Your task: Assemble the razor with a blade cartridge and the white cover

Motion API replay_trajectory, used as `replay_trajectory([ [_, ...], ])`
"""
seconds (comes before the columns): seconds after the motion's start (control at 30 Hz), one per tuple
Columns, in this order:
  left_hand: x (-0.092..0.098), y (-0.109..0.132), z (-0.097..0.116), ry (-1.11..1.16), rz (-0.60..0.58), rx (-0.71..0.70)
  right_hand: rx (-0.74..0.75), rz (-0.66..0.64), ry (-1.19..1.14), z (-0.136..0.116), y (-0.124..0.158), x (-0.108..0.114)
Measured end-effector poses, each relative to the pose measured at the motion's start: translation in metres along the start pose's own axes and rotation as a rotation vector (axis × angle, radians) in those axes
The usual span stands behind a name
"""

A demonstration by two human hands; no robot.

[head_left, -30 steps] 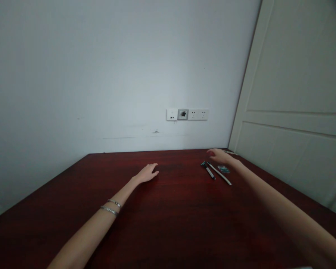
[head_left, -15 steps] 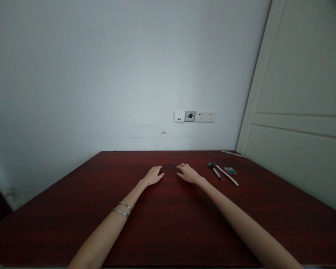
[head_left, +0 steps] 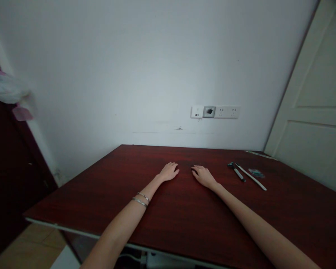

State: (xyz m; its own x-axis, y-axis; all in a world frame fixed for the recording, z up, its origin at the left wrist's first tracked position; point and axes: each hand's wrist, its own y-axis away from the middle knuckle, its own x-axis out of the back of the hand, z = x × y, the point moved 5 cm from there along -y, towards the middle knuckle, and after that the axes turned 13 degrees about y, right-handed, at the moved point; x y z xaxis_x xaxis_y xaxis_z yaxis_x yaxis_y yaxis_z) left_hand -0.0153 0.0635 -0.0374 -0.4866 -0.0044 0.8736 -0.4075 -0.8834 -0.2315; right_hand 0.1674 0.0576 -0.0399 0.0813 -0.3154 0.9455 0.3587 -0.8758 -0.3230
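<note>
My left hand (head_left: 168, 172) rests palm down on the dark red table (head_left: 168, 216), fingers apart, holding nothing. Two silver bracelets (head_left: 140, 200) circle that wrist. A short gap to its right, my right hand (head_left: 204, 175) also lies on the tabletop, loosely spread with nothing in it. Right of this hand is a razor (head_left: 238, 172) with a grey handle and dark green head. Beside the razor, a long thin white stick (head_left: 252, 177) with a dark tip lies at a slant. Farther right sits a small clear packet (head_left: 257, 172) with greenish contents I cannot make out.
The table backs onto a white wall with a row of sockets (head_left: 215, 112). At the right stands a pale panelled door (head_left: 319, 123). A flat strip (head_left: 261, 155) lies along the far right edge. At left, a plastic bag (head_left: 7, 86) hangs by a dark door (head_left: 8, 160).
The camera view has turned left and shifted, so the table's front left corner, the floor and the hanging bag now show. Both hands keep about the same place on the table.
</note>
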Motion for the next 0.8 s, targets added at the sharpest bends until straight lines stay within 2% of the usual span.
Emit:
replay_trajectory([
  [0.8, -0.0065, -0.0042, -0.0041, -0.055, 0.006, -0.021, 0.007, -0.026, -0.011, 0.0006, 0.0003, 0.0002],
])
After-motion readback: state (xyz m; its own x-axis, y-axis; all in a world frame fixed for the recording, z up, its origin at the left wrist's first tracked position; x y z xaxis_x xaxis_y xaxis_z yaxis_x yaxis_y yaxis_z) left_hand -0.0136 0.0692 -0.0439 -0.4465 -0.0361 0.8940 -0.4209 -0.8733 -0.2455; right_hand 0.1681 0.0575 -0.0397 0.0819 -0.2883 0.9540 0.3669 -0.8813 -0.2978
